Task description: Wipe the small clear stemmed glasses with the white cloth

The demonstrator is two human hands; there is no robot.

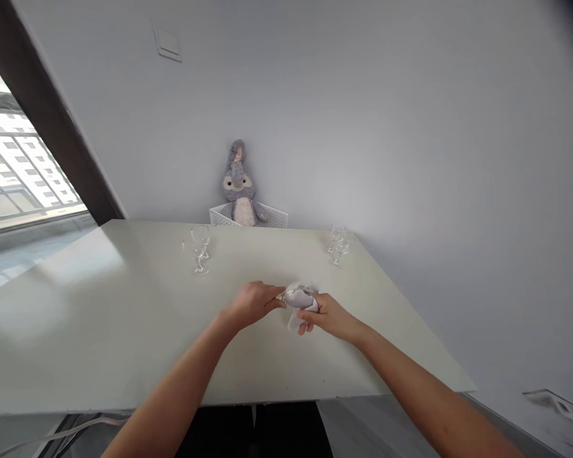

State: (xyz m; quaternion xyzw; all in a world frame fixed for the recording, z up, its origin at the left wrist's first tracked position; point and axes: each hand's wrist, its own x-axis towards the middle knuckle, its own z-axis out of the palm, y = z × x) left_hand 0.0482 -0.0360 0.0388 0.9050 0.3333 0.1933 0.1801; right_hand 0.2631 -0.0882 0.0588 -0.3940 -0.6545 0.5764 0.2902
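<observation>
Over the middle of the table, my right hand (332, 315) grips a white cloth (298, 297) that is wrapped around a clear glass (282, 296). Part of the cloth hangs below the fingers. From the left, my left hand (255, 302) pinches the end of the glass between thumb and fingers. Most of this glass is hidden by the cloth and hands. Farther back, a group of clear stemmed glasses (200, 254) stands to the left, and another group of stemmed glasses (338, 247) stands to the right.
The pale table (148, 331) reaches the wall. Behind its far edge, a grey plush rabbit (241, 184) sits in a white perforated basket (274, 217). A window (23, 152) is at left. A cable (67, 434) runs below the front edge.
</observation>
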